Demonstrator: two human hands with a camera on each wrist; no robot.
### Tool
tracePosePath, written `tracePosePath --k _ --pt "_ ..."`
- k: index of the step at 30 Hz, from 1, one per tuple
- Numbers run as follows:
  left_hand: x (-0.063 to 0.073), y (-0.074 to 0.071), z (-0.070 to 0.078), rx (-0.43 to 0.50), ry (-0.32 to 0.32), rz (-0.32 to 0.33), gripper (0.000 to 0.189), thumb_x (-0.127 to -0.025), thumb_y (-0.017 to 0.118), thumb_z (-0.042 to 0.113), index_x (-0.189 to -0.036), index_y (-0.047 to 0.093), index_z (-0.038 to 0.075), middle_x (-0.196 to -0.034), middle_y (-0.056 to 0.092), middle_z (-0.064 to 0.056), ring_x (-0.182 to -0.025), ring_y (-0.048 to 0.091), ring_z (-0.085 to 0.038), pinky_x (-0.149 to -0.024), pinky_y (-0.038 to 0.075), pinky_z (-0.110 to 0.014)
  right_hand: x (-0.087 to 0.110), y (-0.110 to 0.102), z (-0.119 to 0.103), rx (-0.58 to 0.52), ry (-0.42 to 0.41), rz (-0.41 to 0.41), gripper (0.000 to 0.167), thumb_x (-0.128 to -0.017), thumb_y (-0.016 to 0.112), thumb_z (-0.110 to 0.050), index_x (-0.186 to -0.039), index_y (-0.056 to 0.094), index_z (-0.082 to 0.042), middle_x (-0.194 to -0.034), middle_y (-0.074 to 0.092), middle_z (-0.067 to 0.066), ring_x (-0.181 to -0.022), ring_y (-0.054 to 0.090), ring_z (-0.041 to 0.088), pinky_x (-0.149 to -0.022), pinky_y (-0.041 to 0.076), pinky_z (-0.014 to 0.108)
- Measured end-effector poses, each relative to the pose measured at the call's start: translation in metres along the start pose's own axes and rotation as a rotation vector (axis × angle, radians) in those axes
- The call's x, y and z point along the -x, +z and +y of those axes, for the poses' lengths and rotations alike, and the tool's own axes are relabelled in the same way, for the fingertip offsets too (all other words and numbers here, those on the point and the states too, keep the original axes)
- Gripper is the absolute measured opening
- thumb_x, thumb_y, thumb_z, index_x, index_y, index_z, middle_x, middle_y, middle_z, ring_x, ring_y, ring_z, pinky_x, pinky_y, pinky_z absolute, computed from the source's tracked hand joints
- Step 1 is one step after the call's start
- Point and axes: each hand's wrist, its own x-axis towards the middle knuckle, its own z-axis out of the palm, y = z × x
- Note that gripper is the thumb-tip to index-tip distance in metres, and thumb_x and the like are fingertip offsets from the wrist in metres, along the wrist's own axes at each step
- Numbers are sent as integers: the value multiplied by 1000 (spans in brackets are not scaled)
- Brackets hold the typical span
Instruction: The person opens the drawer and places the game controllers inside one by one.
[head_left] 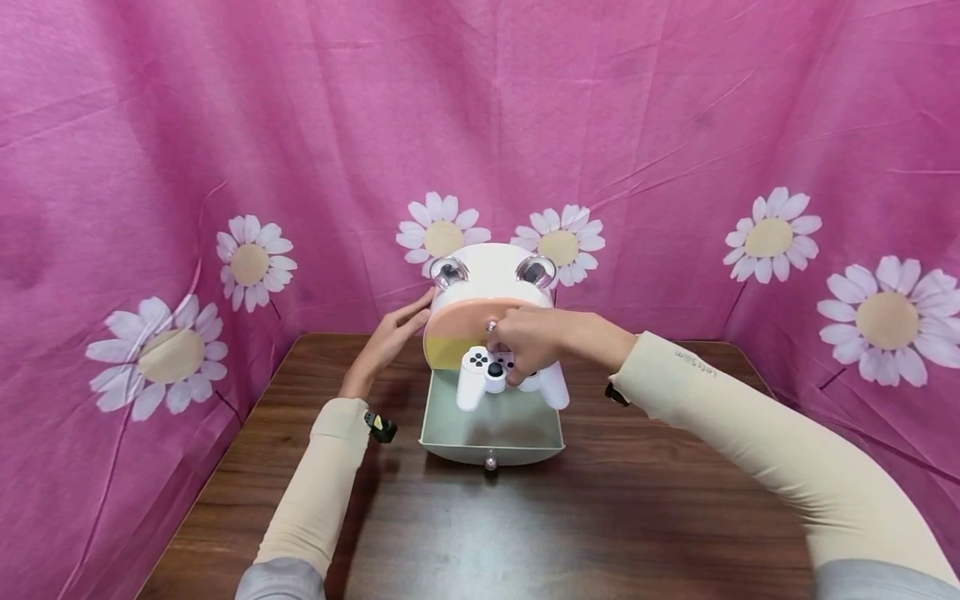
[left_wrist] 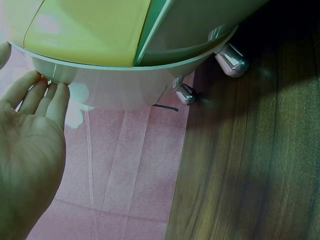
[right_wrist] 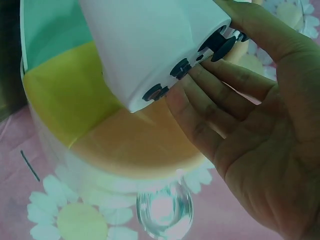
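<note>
A white game controller hangs over the pulled-out green drawer, gripped by my right hand. In the right wrist view, the fingers reach the controller's edge beside its black sticks. The drawer belongs to a small rounded white cabinet with clear round eyes on top and orange and yellow fronts above the drawer. My left hand is at the cabinet's left side. In the left wrist view, its fingertips touch the cabinet's white side wall, and the fingers are nearly straight.
The cabinet stands on a dark wooden table on short shiny feet. A pink cloth with large white daisies hangs behind and to both sides. A round silver knob sticks out from the drawer's front.
</note>
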Motion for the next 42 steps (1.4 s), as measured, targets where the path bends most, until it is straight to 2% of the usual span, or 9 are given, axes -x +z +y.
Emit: tracePosePath --k 4,7,13,20,29,35,42 --pt "0 0 0 -8 -4 6 53 -112 57 28 -162 45 16 -171 39 3 -162 29 -22 -135 21 -46 -8 7 -5 44 35 -9 28 -76 93 -38 -90 76 -20 -91 59 -2 -78 55 14 -72 49 31" --pt "0 0 0 -9 -2 4 53 -112 57 29 -162 44 16 -171 39 2 -162 29 -22 -135 21 -46 -13 13 -9 63 52 -16 30 -76 94 -41 -90 75 -21 -87 60 -3 -78 55 16 -70 49 31" --pt "1 -1 0 -5 -12 -5 53 -112 57 28 -163 44 16 -171 38 3 -163 28 -22 -135 21 -46 -23 28 -12 46 85 -28 29 -77 94 -37 -86 73 -19 -79 63 -7 -76 57 16 -70 52 31" --pt "0 -1 -1 -12 -11 -7 54 -112 57 28 -163 44 16 -171 38 3 -163 28 -24 -135 20 -48 -32 43 -15 61 87 -44 35 -75 95 -35 -75 62 -23 -74 60 -9 -71 59 13 -64 51 30" --pt "0 0 -2 4 7 -5 53 -112 57 27 -162 44 14 -171 39 2 -162 29 -22 -135 22 -46 -43 60 -15 89 134 -57 36 -75 96 -37 -77 63 -23 -81 64 -7 -75 61 14 -67 54 30" --pt "-2 0 -3 3 12 -8 53 -112 56 25 -162 44 13 -171 39 1 -162 29 -23 -135 23 -47 -49 70 -17 77 163 -61 32 -75 97 -32 -79 67 -20 -84 66 -5 -78 63 15 -70 56 30" --pt "-14 -2 -33 3 17 19 51 -112 56 32 -162 46 25 -170 39 9 -162 29 -18 -135 22 -45 -57 82 -20 87 176 -70 28 -76 96 -30 -90 74 -19 -93 71 -4 -83 64 16 -79 58 33"
